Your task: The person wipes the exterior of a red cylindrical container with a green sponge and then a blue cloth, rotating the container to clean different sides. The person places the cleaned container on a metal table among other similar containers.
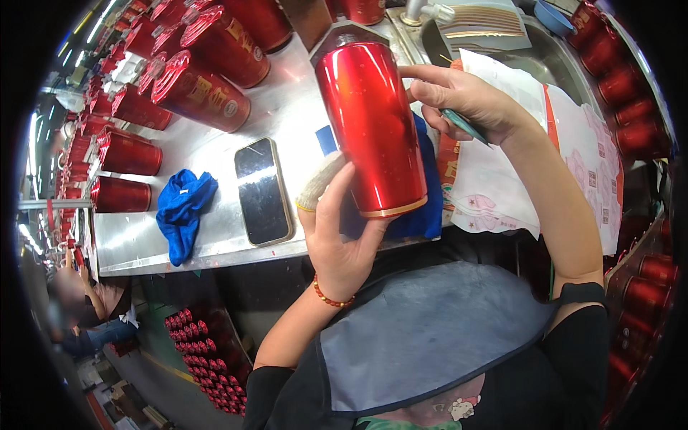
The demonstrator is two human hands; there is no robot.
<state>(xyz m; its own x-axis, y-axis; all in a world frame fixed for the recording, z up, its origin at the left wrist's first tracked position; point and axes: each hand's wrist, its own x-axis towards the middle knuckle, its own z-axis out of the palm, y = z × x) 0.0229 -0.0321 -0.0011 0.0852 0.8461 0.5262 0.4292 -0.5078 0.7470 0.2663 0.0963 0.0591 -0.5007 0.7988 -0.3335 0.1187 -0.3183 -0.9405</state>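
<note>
A glossy red canister [374, 125] with a gold rim at its near end is tilted in front of me above the table. My left hand [335, 247] grips it around that near end, thumb against its side; a greyish-white knitted cover with a yellow edge sits on some of its fingers. My right hand [466, 100] is beside the canister's far right side, index finger reaching to its wall. Held in the right hand is a slim teal-green tool [464, 125], mostly hidden by the fingers. Beneath the canister is a blue cloth [428, 215].
Left on the metal table [215, 254] lie a dark phone [262, 190] and a crumpled blue cloth [185, 208]. Several red canisters [201, 92] stand beyond. Printed white paper sheets [502, 165] lie at right, near a sink [555, 68] with a blue bowl [553, 16]. Another person [93, 304] is at far left.
</note>
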